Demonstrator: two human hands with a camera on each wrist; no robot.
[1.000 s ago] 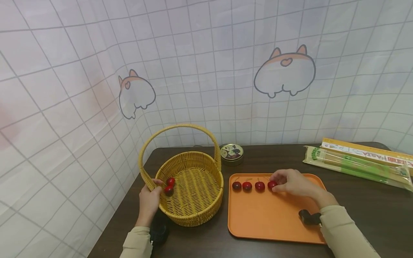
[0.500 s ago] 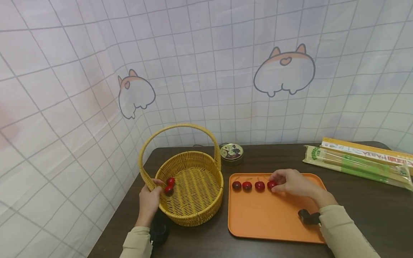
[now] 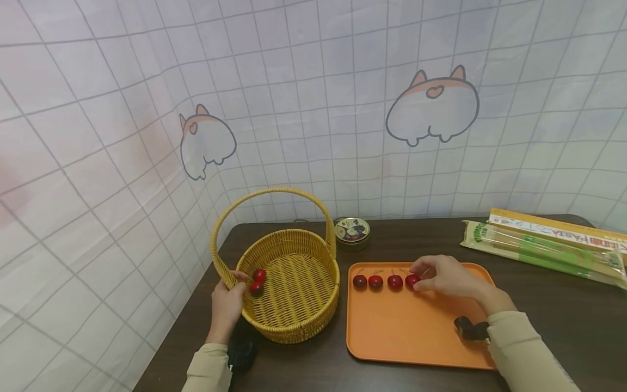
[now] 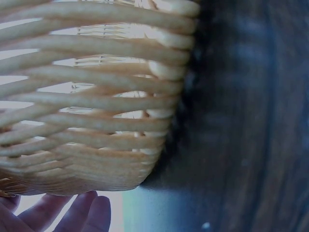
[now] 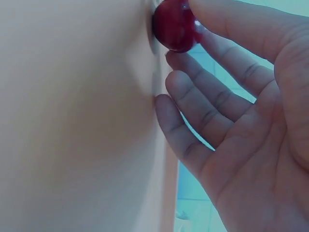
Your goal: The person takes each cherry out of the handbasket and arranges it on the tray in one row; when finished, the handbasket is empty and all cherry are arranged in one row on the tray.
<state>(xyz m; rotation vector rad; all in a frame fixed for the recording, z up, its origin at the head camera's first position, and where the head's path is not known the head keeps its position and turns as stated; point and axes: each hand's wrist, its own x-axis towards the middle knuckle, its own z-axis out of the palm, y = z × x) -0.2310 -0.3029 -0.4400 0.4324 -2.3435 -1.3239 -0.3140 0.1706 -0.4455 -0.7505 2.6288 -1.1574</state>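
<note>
Barely anything has moved since the earlier frame: both hands hold the same poses, and just the head view has shifted a touch. I see the right hand [image 3: 448,280] reaching in over the orange tray [image 3: 416,337], wrist bent, thumb and index closed to a cherry's width on the end cherry [image 3: 412,281]. It sits at the right end of a row with three other cherries [image 3: 375,282] on the tray. Left hand [image 3: 227,305] grips the basket [image 3: 294,336] at the handle's foot, one digit over the rim, near two cherries [image 3: 259,275] inside.

Right wrist view gives me what the head view hides: the palm, plus the other three fingers [image 5: 178,128] loosely spread below the cherry; can't tell if it touches the tray. Left wrist view adds the basket's outer weave, meeting the dark surface [image 4: 251,121], and fingertips [image 4: 99,210] beside it.
</note>
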